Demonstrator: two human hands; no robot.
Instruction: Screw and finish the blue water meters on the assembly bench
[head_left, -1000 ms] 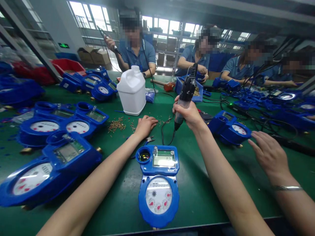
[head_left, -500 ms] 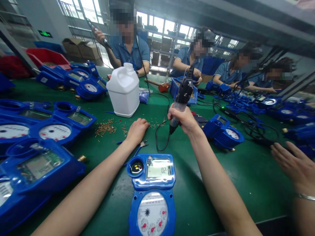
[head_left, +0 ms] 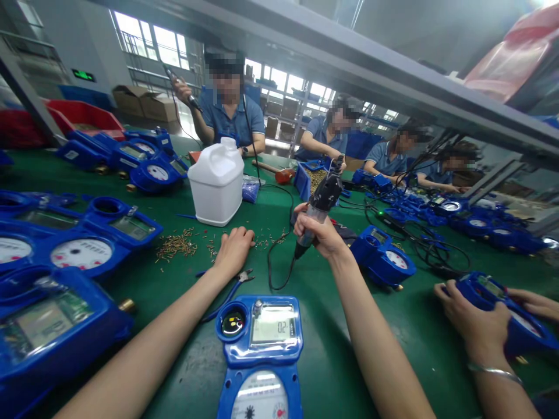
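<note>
My right hand (head_left: 321, 233) is wrapped round a black and grey electric screwdriver (head_left: 325, 195), its dark tip pointing down above the green table. My left hand (head_left: 234, 247) rests palm down among scattered brass screws (head_left: 177, 247), fingers bent and close together; whatever lies under the fingertips is hidden. Between my forearms a blue meter (head_left: 262, 349) lies face up, with a small display and a round dial cut by the lower frame edge. Blue-handled pliers (head_left: 231, 291) lie just above it, by my left wrist.
Blue meters (head_left: 82, 253) crowd the left side. A white jug (head_left: 217, 183) stands beyond my left hand, a blue screw box (head_left: 308, 180) farther back. At right, another person's hands hold a meter (head_left: 489, 291). A metal beam (head_left: 349, 70) crosses overhead.
The view has tilted and shifted a little. At right, the other person's hands have come in with a blue meter between them. My hands keep nearly the same poses, the screwdriver still gripped.
</note>
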